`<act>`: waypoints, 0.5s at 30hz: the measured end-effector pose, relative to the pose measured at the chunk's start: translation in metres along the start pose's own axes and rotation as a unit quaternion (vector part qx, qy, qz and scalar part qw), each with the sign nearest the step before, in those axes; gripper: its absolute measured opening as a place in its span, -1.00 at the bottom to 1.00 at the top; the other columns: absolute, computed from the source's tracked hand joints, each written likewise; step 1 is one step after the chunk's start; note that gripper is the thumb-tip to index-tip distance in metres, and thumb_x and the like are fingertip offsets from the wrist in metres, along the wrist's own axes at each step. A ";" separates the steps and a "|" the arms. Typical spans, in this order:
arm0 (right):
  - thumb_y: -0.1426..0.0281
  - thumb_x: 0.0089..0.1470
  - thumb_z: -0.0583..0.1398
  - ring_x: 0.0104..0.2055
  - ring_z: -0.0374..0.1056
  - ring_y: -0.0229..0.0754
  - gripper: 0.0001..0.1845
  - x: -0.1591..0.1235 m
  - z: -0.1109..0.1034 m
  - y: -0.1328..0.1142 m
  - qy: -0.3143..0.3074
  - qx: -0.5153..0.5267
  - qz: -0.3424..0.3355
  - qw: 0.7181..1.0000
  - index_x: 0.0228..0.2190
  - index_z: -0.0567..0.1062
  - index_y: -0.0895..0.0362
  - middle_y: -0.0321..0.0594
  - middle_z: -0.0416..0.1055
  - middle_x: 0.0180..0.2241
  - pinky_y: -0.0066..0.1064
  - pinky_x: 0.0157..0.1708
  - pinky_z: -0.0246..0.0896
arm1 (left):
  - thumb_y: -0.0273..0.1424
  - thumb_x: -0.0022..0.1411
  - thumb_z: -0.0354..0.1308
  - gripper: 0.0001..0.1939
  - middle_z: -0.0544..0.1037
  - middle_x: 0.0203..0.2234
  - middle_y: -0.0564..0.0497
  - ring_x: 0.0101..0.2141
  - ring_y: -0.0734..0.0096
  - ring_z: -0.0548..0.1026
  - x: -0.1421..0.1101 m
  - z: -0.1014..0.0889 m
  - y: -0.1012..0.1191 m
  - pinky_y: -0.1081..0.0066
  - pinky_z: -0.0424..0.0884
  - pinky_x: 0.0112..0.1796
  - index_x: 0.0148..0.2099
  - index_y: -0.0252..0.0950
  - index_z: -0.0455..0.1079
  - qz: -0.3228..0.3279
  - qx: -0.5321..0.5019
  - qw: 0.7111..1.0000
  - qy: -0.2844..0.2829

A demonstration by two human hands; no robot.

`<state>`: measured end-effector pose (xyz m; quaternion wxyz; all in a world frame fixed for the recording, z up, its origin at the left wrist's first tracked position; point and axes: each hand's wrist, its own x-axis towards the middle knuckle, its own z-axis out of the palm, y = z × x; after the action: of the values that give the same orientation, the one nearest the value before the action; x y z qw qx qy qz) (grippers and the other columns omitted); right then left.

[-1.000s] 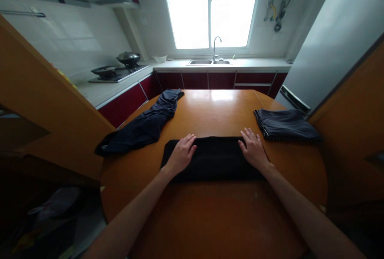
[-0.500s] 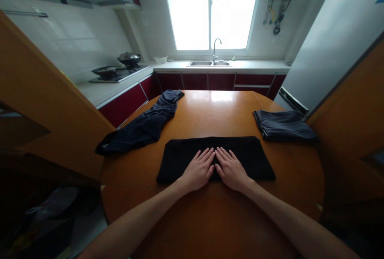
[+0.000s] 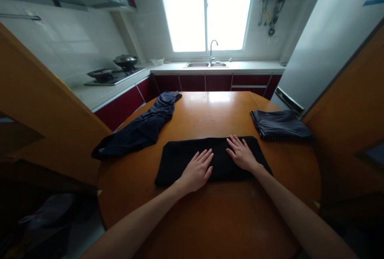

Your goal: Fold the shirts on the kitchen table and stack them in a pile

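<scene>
We count three pieces of clothing on one wooden table (image 3: 225,219). The first is a black cloth (image 3: 175,165), folded into one long flat bundle in the middle of the table, its longer sides running left to right. Two bare hands are on it, both open, palms down, gripping nothing. The left hand (image 3: 196,172) lies near the middle of the bundle, four fingers close together and pointing up and to the right. The right hand (image 3: 242,156) lies farther right, its fingertips near the far edge; the two hands are apart.

The second piece, a dark blue garment (image 3: 139,129), is stretched out at the table's left edge, rumpled. The third, a grey-blue folded cloth (image 3: 280,125), sits at the right edge, well apart from the second.

Past the table we see two pans on one stove (image 3: 120,78), a white bowl (image 3: 157,62) on the counter, one sink with two basins (image 3: 196,65), one tap (image 3: 211,53), and one window with two panes.
</scene>
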<state>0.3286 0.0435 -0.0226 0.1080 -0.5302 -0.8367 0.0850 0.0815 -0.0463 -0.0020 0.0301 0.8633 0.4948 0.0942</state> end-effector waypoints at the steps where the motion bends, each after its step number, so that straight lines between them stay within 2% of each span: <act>1: 0.10 0.35 -0.12 0.46 -0.28 -0.09 -0.35 0.001 0.001 0.002 0.007 -0.005 0.002 1.000 0.35 0.12 0.09 -0.18 -0.11 0.42 0.01 0.38 -0.39 | -0.24 0.47 -0.14 -0.45 0.07 0.40 -0.06 0.37 0.24 0.06 0.000 0.000 0.000 0.10 0.02 0.32 0.42 -0.27 0.08 0.000 -0.002 1.000 0.000; 5: 0.11 0.34 -0.08 0.46 -0.25 -0.04 -0.34 0.003 0.003 0.014 0.036 -0.013 0.025 0.999 0.35 0.11 0.10 -0.14 -0.10 0.42 0.06 0.37 -0.37 | -0.21 0.47 -0.14 -0.44 0.07 0.40 -0.05 0.36 0.23 0.07 -0.001 -0.001 -0.001 0.11 0.01 0.32 0.42 -0.24 0.08 -0.003 -0.012 1.000 0.001; 11: 0.13 0.34 -0.08 0.45 -0.21 -0.03 -0.33 0.008 -0.001 0.044 0.041 -0.016 0.105 0.994 0.34 0.12 0.18 -0.09 -0.04 0.40 0.03 0.38 -0.34 | -0.19 0.47 -0.14 -0.44 0.08 0.39 -0.04 0.36 0.24 0.06 -0.001 -0.002 -0.001 0.12 0.00 0.32 0.42 -0.21 0.08 -0.004 -0.026 1.000 -0.004; 15: 0.13 0.33 -0.08 0.45 -0.20 -0.02 -0.33 0.008 -0.001 0.049 0.045 -0.015 0.114 0.992 0.34 0.14 0.18 -0.08 -0.02 0.40 0.05 0.38 -0.34 | -0.12 0.49 -0.18 -0.42 0.05 0.40 -0.04 0.38 0.27 0.01 -0.001 0.001 -0.005 0.13 -0.03 0.33 0.44 -0.21 0.04 -0.005 -0.051 0.999 -0.005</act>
<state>0.3686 0.0716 -0.0335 0.1270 -0.6271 -0.7662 0.0606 0.0767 -0.0440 -0.0037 0.0765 0.8586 0.4936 0.1151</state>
